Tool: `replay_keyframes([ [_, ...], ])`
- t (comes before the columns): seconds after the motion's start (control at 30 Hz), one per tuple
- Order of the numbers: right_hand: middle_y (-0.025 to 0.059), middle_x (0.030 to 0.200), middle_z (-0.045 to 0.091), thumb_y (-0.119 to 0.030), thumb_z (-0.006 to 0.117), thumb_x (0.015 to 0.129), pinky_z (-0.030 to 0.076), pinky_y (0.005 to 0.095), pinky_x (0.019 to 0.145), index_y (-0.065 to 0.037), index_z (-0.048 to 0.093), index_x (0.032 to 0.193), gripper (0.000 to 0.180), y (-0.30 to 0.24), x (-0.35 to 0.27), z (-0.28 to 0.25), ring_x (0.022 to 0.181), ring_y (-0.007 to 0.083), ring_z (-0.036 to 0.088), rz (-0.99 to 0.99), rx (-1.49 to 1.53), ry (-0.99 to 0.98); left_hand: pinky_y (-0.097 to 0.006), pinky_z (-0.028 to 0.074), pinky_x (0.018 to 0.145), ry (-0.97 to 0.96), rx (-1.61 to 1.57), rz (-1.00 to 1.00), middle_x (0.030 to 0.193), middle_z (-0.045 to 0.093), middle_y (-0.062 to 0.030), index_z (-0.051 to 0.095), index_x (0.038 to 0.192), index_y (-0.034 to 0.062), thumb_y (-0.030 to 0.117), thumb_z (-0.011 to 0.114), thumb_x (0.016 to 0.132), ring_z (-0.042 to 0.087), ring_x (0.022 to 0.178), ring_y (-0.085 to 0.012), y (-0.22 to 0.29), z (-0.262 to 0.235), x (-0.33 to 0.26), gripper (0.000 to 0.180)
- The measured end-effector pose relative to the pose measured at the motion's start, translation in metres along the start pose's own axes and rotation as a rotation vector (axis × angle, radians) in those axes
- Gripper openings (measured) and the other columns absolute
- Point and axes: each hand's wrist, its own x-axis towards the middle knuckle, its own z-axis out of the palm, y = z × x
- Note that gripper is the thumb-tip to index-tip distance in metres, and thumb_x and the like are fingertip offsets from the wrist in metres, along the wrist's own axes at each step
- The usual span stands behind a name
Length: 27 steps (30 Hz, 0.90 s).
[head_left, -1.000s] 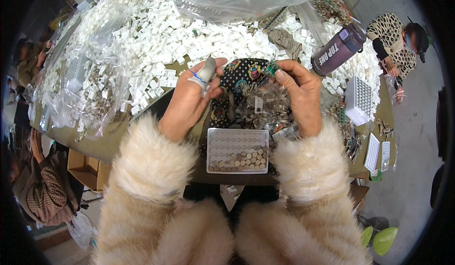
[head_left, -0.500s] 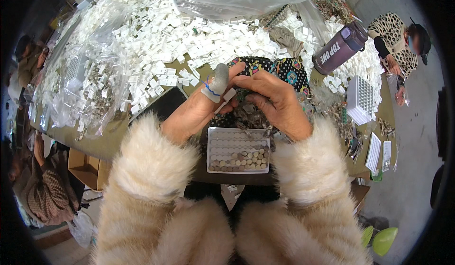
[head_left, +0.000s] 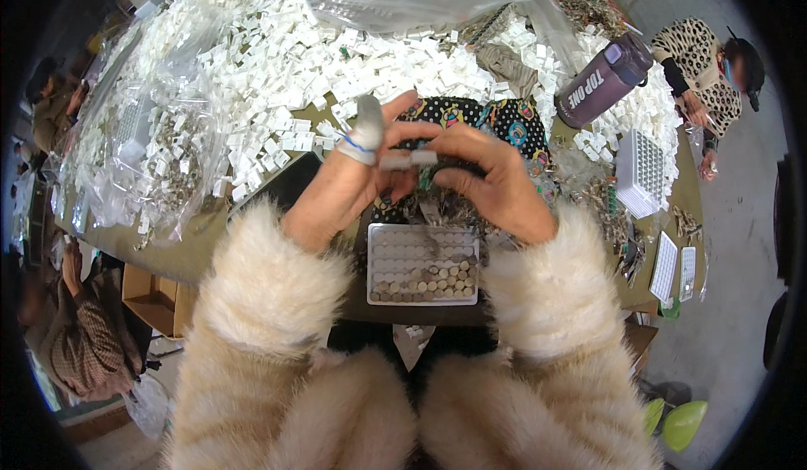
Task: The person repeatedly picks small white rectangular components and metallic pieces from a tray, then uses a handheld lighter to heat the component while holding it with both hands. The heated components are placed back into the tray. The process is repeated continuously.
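Pieces (head_left: 423, 158) of white plastic, two and rather small, are at the fingertips between the left hand (head_left: 332, 184) and the right hand (head_left: 504, 188). Both hands are close together with bent fingers, but because of blur I cannot tell which hand grips which piece, or if the fingers touch. On the left thumb is a grey cover (head_left: 370, 121), tied with blue thread. Below are thin metal scraps (head_left: 430, 209) and, nearer to the body, a white tray (head_left: 388, 249) with round discs (head_left: 439, 286) in its lower rows.

Some trouble seems possible. The pinch looks narrow, so a piece could slip and drop among the scraps, where it is difficult to find. The cover probably makes the thumb feel less, which could cause this. Also, the fluffy right cuff (head_left: 525, 260) is just beside the tray; if it catches the rim, the discs could be shaken out.
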Motion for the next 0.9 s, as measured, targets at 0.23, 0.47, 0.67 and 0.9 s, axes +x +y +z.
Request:
replay_keyframes([
  [0.23,0.0063,0.099,0.072,-0.01,0.067,0.096,0.054,0.0251,0.073,0.002,0.069,0.115,0.023,0.002,-0.005,-0.001,0.082,0.0104,0.065,0.391,0.722,0.206,-0.034,0.056,0.082,-0.071,-0.1,0.169,0.13,0.063,-0.0171,0.055,0.137,-0.0027,0.038,0.058,0.102,0.065,0.096,-0.0194,0.001,0.002,0.003,0.054],
  [0.47,0.0077,0.097,0.072,-0.014,0.069,0.095,0.054,0.0247,0.071,0.003,0.067,0.116,0.027,0.005,-0.007,-0.007,0.08,0.0124,0.066,0.333,1.076,0.095,-0.031,0.055,0.087,-0.102,0.126,0.139,0.128,0.064,-0.0111,0.064,0.129,0.003,0.022,0.06,0.101,0.065,0.101,-0.0178,0.008,0.003,-0.002,0.034],
  [0.67,0.0058,0.093,0.07,-0.02,0.072,0.094,0.053,0.0245,0.069,0.002,0.068,0.114,0.03,-0.002,-0.007,-0.003,0.076,0.0112,0.065,0.478,0.971,0.068,-0.028,0.054,0.093,-0.084,0.372,0.374,0.119,0.064,-0.0072,0.07,0.116,0.0031,-0.011,0.062,0.089,0.062,0.111,-0.0155,0.001,0.005,0.002,0.032],
  [0.9,0.0054,0.1,0.066,-0.002,0.065,0.095,0.053,0.0255,0.074,0.005,0.067,0.117,0.023,-0.011,-0.002,0.004,0.083,0.0116,0.063,0.174,0.483,0.197,-0.027,0.053,0.087,0.065,0.316,0.302,0.114,0.068,-0.0049,0.068,0.116,0.0031,-0.006,0.06,0.094,0.064,0.099,-0.0124,-0.001,0.003,0.0,0.026],
])
